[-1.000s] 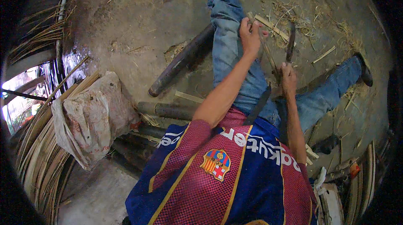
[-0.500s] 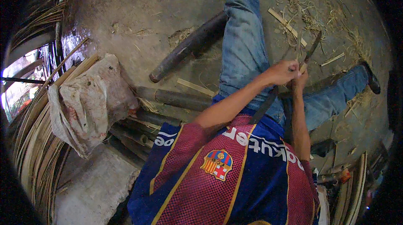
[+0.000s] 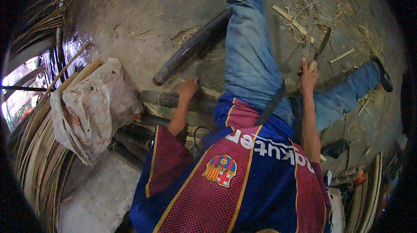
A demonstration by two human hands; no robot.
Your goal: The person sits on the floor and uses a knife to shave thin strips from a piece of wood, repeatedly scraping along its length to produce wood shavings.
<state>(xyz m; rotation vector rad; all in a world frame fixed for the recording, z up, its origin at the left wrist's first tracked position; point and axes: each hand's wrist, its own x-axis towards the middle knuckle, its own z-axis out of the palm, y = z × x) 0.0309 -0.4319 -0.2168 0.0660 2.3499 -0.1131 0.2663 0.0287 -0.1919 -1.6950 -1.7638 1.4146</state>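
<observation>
My right hand is closed round a knife with a dark blade, which points up and away from me. A slim, pale, upright piece rises beside the blade from the same fist; whether it is a strip or a second blade is hard to tell. Off to the left, my left hand is down by the floor with its fingers curled. It covers the left end of a pale bamboo strip lying there and seems to grip it. A dark strap-like piece lies across my lap.
A thick dark pole lies beyond my left hand. More dark poles lie by that forearm, next to a whitish sack and long bundled strips. Shavings and a pale strip litter the floor ahead.
My left hand has left the right one and moved left and down to the bamboo strip on the floor. My right hand keeps the knife in nearly the same place.
</observation>
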